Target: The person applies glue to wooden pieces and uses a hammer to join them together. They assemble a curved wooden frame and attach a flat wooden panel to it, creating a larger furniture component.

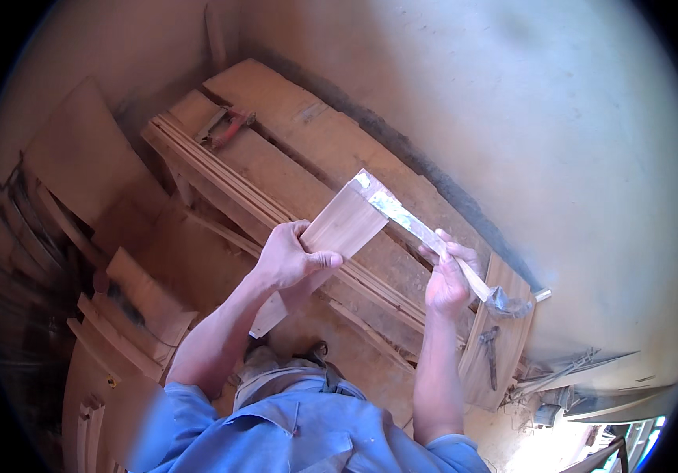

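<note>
My left hand (285, 254) is closed around a flat wooden board (347, 214), thumb on its face, and holds it tilted above the bench. White, wet-looking smears cover the board's far end. In my right hand (451, 280) is a thin pale stick (414, 226), pinched between thumb and fingers. Its far part is coated white and meets the smeared end of the board; whether it presses there I cannot tell. Near the stick's lower end is a crumpled grey plastic bag (506, 303); I cannot tell if they touch.
A rough wooden bench (276, 169) runs diagonally along the pale wall, with a red-handled tool (228, 128) on its far end. A dark metal tool (490, 356) lies on a board at right. Several wood pieces (122, 343) stand at left. Scraps lie at lower right.
</note>
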### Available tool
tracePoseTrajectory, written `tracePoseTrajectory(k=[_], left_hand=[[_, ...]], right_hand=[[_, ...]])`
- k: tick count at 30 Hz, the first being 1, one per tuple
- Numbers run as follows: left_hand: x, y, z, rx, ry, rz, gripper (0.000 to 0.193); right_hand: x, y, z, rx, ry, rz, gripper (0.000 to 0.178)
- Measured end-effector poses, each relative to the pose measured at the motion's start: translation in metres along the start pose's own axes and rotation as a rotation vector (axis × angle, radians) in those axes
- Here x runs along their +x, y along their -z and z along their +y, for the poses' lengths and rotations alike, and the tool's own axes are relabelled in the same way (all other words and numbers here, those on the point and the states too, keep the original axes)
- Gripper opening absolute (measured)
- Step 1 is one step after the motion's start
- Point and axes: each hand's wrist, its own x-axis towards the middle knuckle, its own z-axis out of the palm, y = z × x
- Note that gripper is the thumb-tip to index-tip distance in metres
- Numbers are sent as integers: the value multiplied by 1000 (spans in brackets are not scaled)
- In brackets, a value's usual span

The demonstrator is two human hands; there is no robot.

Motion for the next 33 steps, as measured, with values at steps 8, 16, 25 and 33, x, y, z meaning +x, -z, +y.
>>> tracePoseTrajectory(k=[8, 16, 25, 33], left_hand=[[6, -8, -4, 126, 44, 19, 64], [22, -23, -9, 287, 18, -4, 60], [23, -21, -17, 251, 13, 1, 56], [22, -28, -7, 336, 60, -123, 60]], right_hand=[[-18, 31, 3, 520, -426, 421, 18], [12, -22, 24, 315, -603, 754, 31], [-35, 25, 19, 222, -164, 691, 15], [-1, -12, 36, 85, -112, 705, 13]])
